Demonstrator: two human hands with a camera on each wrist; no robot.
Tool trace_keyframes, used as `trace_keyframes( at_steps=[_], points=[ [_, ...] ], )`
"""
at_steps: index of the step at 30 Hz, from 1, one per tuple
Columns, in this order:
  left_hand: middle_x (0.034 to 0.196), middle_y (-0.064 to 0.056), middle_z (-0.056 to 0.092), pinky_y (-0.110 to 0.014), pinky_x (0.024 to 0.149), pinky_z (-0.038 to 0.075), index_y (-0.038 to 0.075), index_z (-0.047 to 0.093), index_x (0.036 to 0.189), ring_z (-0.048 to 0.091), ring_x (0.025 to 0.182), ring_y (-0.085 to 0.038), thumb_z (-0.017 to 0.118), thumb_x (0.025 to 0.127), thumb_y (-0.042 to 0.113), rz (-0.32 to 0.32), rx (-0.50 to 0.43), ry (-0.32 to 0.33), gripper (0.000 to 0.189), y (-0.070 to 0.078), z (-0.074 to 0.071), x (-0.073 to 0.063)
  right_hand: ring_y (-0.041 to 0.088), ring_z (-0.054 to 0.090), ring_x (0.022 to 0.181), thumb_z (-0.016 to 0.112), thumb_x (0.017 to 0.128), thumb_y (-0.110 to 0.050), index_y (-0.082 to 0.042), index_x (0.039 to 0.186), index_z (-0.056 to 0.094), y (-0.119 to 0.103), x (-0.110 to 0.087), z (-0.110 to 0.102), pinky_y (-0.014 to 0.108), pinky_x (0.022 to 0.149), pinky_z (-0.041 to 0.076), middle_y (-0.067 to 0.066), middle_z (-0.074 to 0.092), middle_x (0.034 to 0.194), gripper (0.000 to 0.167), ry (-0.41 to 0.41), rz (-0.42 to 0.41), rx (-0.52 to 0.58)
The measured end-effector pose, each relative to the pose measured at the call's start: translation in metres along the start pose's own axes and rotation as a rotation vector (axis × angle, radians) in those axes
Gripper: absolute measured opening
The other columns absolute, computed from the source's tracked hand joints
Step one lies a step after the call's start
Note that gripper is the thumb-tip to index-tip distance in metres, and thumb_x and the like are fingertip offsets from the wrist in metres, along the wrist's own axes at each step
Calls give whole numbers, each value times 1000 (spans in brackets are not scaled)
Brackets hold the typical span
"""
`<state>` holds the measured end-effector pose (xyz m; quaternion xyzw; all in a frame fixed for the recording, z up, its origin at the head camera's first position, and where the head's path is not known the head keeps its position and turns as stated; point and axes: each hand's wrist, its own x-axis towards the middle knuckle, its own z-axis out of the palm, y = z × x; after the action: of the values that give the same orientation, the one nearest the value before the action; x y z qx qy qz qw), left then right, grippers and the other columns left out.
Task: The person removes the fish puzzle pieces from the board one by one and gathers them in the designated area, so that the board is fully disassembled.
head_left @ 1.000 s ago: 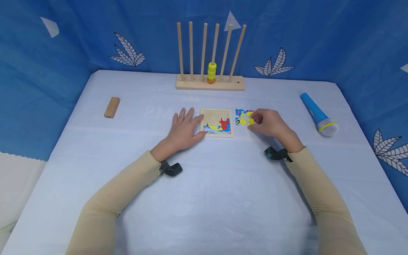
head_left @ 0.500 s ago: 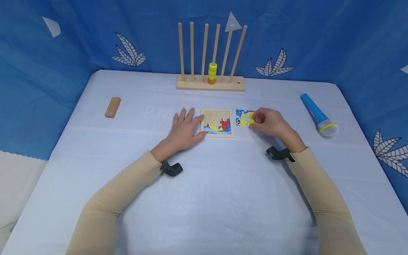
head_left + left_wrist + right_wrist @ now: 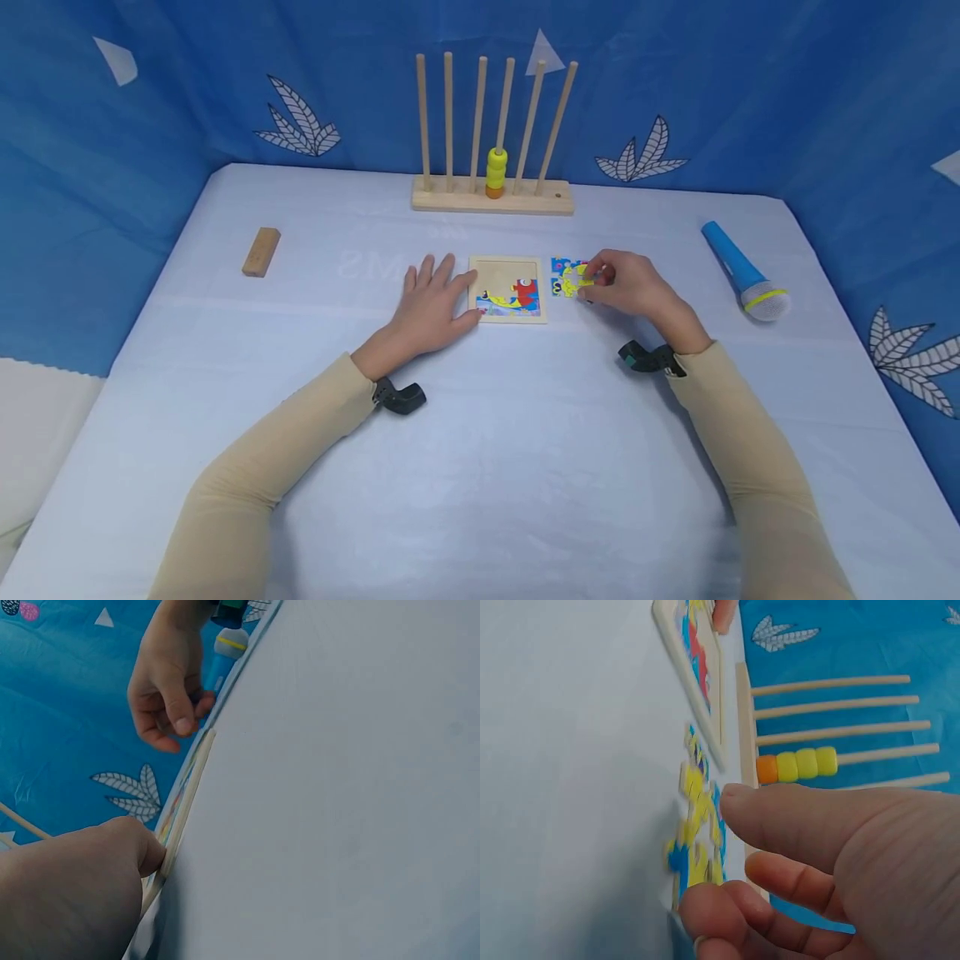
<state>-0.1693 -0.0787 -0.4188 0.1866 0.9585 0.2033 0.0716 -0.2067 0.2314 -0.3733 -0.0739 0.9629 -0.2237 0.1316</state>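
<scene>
- Left hand (image 3: 431, 315) spread wide, touching pale square wooden puzzle tray (image 3: 495, 273), probably steadying it, toward far edge of white tabletop (image 3: 480, 467).
- Right hand (image 3: 630, 283) curled at flat yellow-and-blue jigsaw pieces (image 3: 567, 287) beside it; cannot tell if gripping.

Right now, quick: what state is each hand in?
Left hand: open, touching the wooden frame.
Right hand: fingers curled at the puzzle pieces; whether it holds one cannot be told.

Part-filled wooden puzzle tray (image 3: 504, 272) beside loose pieces (image 3: 567, 286)
</scene>
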Motion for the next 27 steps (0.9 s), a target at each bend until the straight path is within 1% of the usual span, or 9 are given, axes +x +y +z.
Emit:
trace_keyframes(
  at_steps=[5,11,14,17,20,22,27],
  points=[
    [169,-22,21,-70,122,7,15,42,156,8,157,-49,55,97,45,-4,-9,-4,68,-2,0,-1,23,54,71,76,88,-19,-2,115,64,-22,12,6,30,61,43,11,60,86,34,-31,-64,20],
    [169,-21,21,-70,122,7,16,42,156,8,157,-49,54,98,47,-1,-4,-5,68,-2,1,1,24,56,78,78,89,-23,-6,120,63,-52,29,13,29,66,46,11,63,92,39,-93,-124,-1],
    [169,-21,21,-70,122,7,16,42,156,9,157,-49,54,98,47,-4,-1,-5,67,-1,0,1,26,59,82,78,90,-24,-7,122,63,-62,35,16,31,71,50,12,65,96,39,-122,-159,11],
    [169,-21,21,-70,122,8,16,42,156,9,157,-49,54,98,48,-5,3,-9,68,0,0,1,27,60,88,77,90,-24,-7,124,63,-66,38,18,34,78,52,12,67,100,41,-148,-167,9],
    [169,-21,21,-70,122,8,16,42,157,9,157,-50,54,98,48,-3,6,-13,68,0,0,1,27,59,92,77,90,-22,-7,128,62,-65,39,20,37,83,51,13,67,104,44,-170,-159,-6],
    [169,-21,21,-70,122,8,16,42,157,9,157,-50,54,98,48,-3,8,-13,68,0,-1,1,27,59,93,77,89,-21,-7,130,61,-63,40,21,38,84,52,13,68,107,46,-181,-161,-17],
    [169,-21,21,-70,122,8,16,42,156,9,157,-50,54,98,48,-5,9,-10,68,0,0,1,28,57,94,79,88,-20,-8,133,61,-62,38,22,37,83,52,14,67,114,51,-204,-174,-41]
  ],
)
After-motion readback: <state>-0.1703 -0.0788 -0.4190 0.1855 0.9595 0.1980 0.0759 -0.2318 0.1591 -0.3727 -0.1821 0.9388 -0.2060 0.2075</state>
